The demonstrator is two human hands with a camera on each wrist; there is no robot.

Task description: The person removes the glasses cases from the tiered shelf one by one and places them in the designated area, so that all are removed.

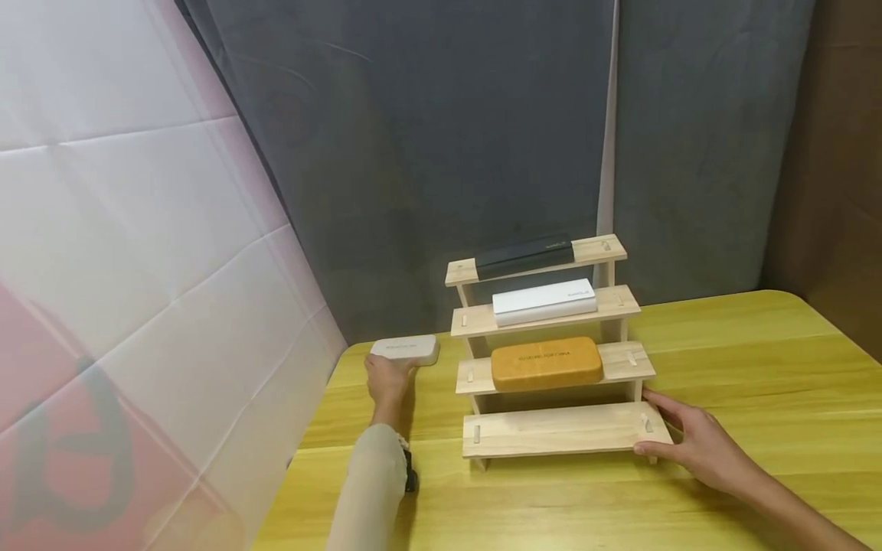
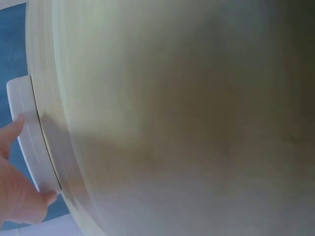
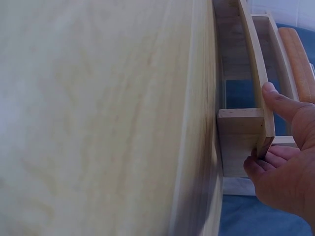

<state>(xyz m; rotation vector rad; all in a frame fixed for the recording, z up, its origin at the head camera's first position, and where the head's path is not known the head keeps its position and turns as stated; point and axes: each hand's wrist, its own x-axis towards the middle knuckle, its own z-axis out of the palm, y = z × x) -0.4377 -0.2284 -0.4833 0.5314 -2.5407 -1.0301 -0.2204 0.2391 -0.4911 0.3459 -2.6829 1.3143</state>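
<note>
The left hand (image 1: 386, 379) lay at the far left corner of the wooden counter (image 1: 723, 360), its grip closed around a pale grey case (image 1: 406, 350). In the left wrist view the thumb and a finger pinched the case (image 2: 29, 142) by its long edges, a hold that suited its flat, slim shape. The case sat on the counter just left of the stepped wooden rack (image 1: 551, 352), apart from it.

The right hand (image 1: 689, 440) was at the rack's lower right corner. In the right wrist view its thumb (image 3: 278, 98) pressed on the top of the lowest shelf while the curled fingers (image 3: 266, 160) hooked under the end of the board, so its grip was clamped on the rack (image 3: 246, 130), probably to keep the light frame from sliding.

The rack had 4 steps. A black case (image 1: 524, 256) lay on the top step, a white case (image 1: 544, 302) on the 2nd, and an orange-brown case (image 1: 547, 363) on the 3rd, each lengthwise and roughly centred. The lowest shelf (image 1: 561, 430) carried nothing. A grey curtain (image 1: 448, 130) hung behind the counter, and a white sheet (image 1: 124, 252) stood to the left.
</note>
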